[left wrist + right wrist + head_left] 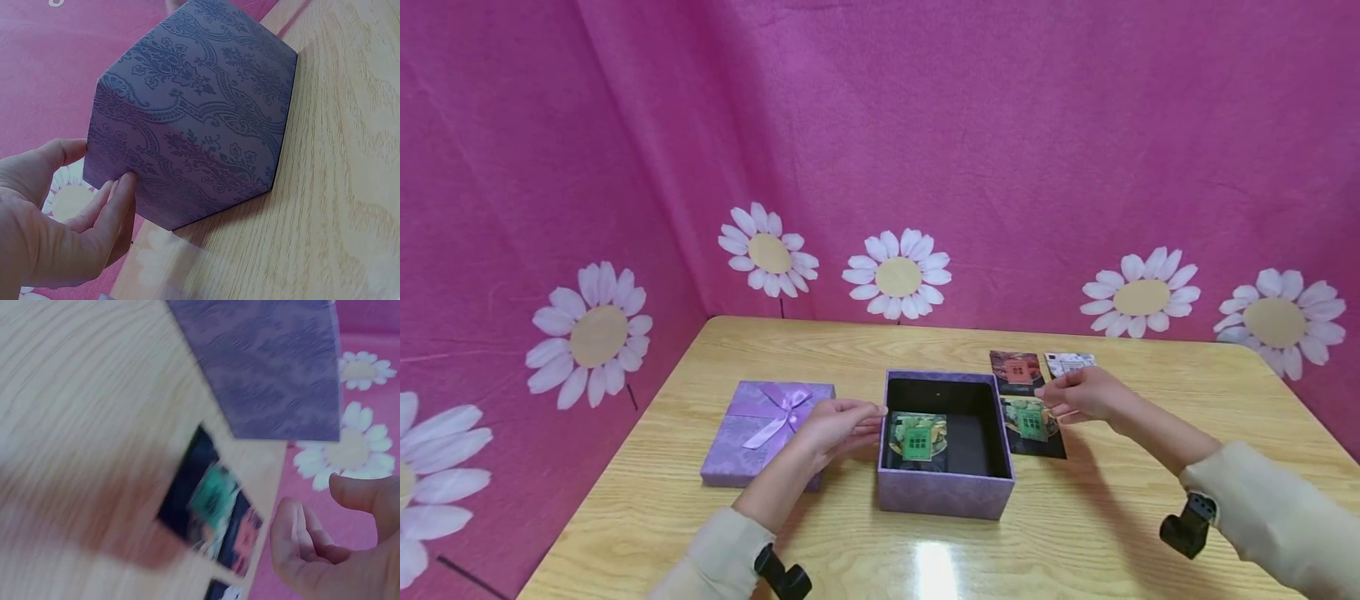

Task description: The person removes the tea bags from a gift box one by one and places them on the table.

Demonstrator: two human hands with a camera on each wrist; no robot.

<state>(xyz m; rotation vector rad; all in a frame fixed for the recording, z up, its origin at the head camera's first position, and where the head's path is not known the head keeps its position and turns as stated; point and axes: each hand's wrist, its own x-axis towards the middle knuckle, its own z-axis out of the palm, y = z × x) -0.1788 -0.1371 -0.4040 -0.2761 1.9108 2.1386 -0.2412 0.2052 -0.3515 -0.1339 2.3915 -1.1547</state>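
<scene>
A lidless purple patterned box (940,495) with a dark inside stands on the table. Inside it, at the left, lies a flat green-labelled packet (917,442). My left hand (844,427) touches the box's left side; in the left wrist view its fingertips rest against the patterned wall (194,112), with the thumb at the rim. To the right of the box, my right hand (1086,395) hovers over another green-labelled packet (1032,425), its fingers loosely bent and nothing between them. Behind that packet lie a red-labelled packet (1018,371) and a whitish packet (1069,363), partly hidden by the right hand.
The purple lid (737,433) with a ribbon bow (786,408) lies left of the box, partly behind the left forearm. A wooden table (850,550) carries everything. A pink cloth (1000,167) with white flowers hangs behind and along the left.
</scene>
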